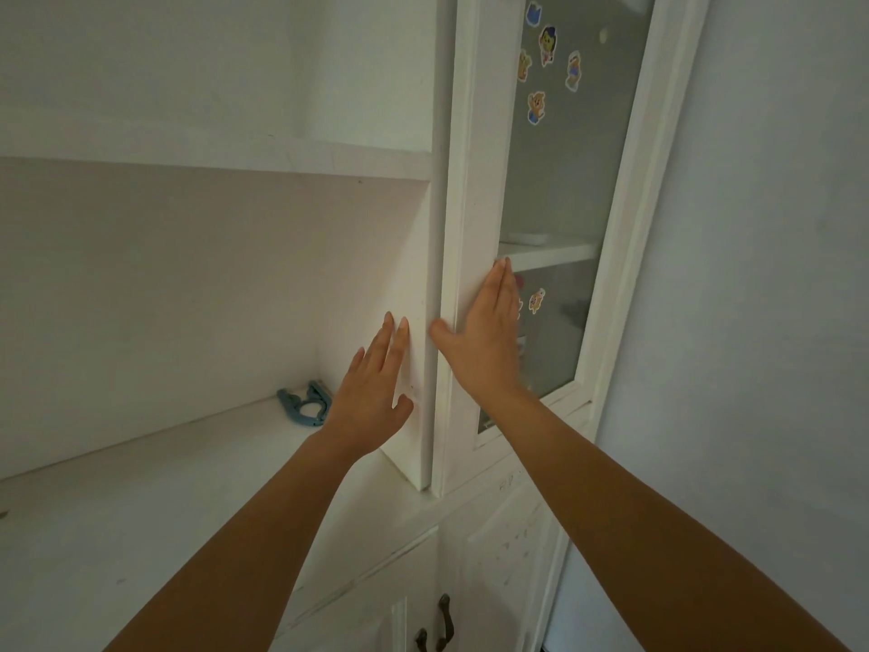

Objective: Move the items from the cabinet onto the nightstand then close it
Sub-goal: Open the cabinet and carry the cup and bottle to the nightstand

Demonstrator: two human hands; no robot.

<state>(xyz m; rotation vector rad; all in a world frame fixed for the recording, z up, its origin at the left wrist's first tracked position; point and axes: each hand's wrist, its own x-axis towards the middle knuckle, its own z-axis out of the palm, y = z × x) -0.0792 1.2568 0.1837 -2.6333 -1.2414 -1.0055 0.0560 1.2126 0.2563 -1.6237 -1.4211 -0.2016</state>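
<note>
Against the white frame of the cabinet door (475,237), the right hand (484,341) lies flat, fingers straight and together, thumb spread toward the hinge-side edge; it grips nothing and seems placed to push the door home. The left hand (376,392) is likewise open, its straight fingers resting on the upright side panel (414,284), probably to steady the person while pressing. The door stands tall, its long axis vertical, its glass pane (564,171) with cartoon stickers (548,44) facing the viewer; whether it sits fully shut cannot be told. Behind the glass a shelf (545,250) carries a pale, indistinct object. On the open shelf left of the panel lies a blue clip-like thing (303,403).
</note>
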